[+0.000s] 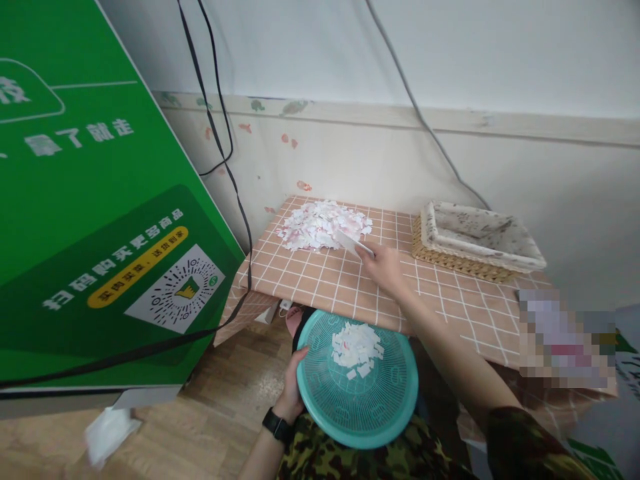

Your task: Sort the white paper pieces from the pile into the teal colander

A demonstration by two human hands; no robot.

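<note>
With my left hand (293, 385) I grip the left rim of a round teal plastic colander (357, 417), thumb over the edge. A small heap of white scraps (357, 347), like torn or cut paper, lies in it. My right hand (383, 265) is closed around the near end of a flat, pale scraper-like blade (353, 244); its exact kind is unclear. The blade's far end reaches the near right edge of a larger pile of white, pink-tinged scraps (323, 225) on the checked tablecloth (310, 275).
A wicker basket (463, 267) with a cloth liner stands at the table's back right. A blurred-out item (565, 340) lies at the right end. A large green panel (120, 200) rises at left, with a black strap (240, 193) hanging before it. A white bag (110, 430) lies on the floor.
</note>
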